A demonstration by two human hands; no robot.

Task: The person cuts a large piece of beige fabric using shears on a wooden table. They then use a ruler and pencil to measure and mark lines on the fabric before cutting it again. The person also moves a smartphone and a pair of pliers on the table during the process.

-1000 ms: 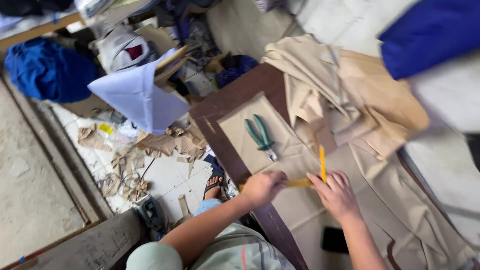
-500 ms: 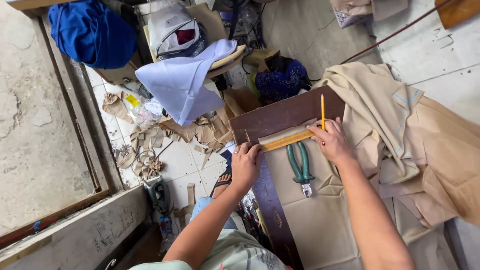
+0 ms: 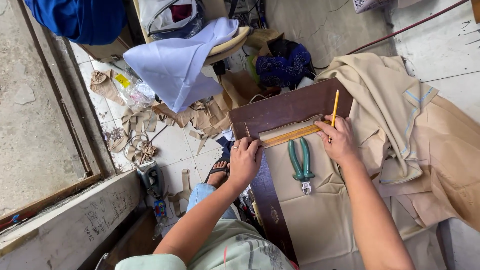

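Pinning a yellow ruler (image 3: 292,135) flat across tan fabric (image 3: 320,210) near the bench's far edge, left hand (image 3: 245,161) presses one end; right hand (image 3: 341,140), clamped on a pencil (image 3: 335,107), steadies the other. Firm, even pressure should prevent slipping.

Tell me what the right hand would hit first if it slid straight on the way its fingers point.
The right hand points up and left along the tan cloth. Its fingers already rest on the yellow ruler; past that lies bare dark tabletop, then the edge. Depth is hard to judge.
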